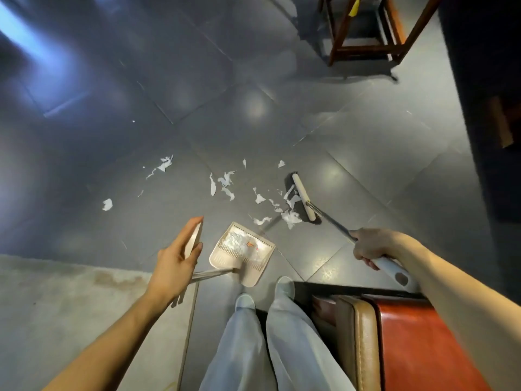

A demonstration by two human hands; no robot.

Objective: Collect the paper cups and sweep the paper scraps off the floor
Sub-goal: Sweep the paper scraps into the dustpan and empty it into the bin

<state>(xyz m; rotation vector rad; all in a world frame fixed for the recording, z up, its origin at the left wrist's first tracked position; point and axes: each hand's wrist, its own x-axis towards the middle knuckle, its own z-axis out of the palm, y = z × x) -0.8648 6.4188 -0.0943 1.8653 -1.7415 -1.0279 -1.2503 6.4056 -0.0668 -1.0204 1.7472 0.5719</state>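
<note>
**Sweeping under way on a grey tiled floor**

Your left hand (176, 261), at about 7 o'clock from the frame's centre, has its grip curled loosely round the flat beige top of the dustpan handle (194, 241), fingers extended along it. The dustpan (242, 253) stands on the floor (112, 108) just beyond your feet (265, 294), already holding white scraps and a small orange bit. Paper scraps (225, 183) lie scattered across the tiles from 9 o'clock to the centre, the densest cluster touching the broom head (303, 197). At 4 o'clock your right hand (369, 245) has its grip closed firmly round the broom handle (332, 221). A red and tan padded seat (408, 342) sits at 5 o'clock; a wooden stool (363, 32) stands at 1 o'clock.
</note>
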